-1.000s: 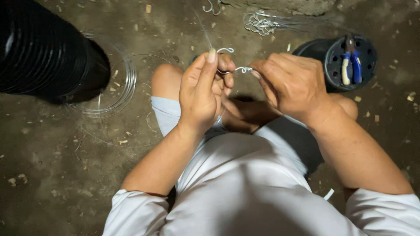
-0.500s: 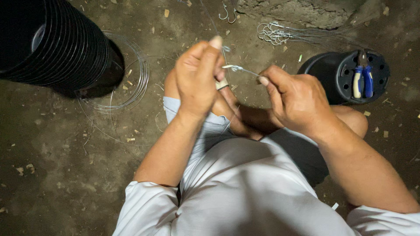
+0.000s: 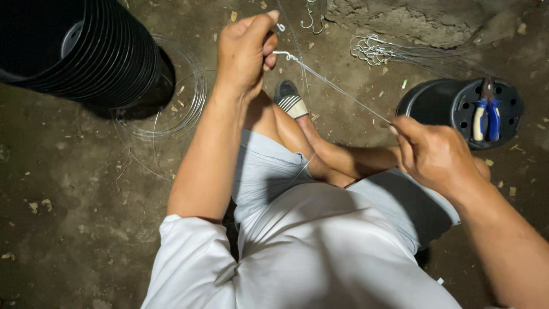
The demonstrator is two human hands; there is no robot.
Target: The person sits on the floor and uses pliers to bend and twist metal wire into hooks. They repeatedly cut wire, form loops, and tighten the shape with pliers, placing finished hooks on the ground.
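A thin metal wire (image 3: 331, 86) stretches taut between my two hands. My left hand (image 3: 245, 48) is raised at the top centre, its fingers pinched on the wire's looped, hooked end. My right hand (image 3: 434, 154) sits lower on the right, closed on the wire's other end. Below the wire lie my crossed bare legs, grey shorts and a striped sandal (image 3: 290, 98).
A stack of black plastic pots (image 3: 86, 51) lies on its side at the top left, beside a coil of wire (image 3: 177, 109). An upturned black pot (image 3: 457, 109) on the right carries blue-handled pliers (image 3: 486, 114). A bundle of hooked wires (image 3: 377, 50) lies on the dirt floor.
My hands, close together a second ago, have drawn apart: the left went up and away, the right pulled down to the right, and the wire now runs straight between them.
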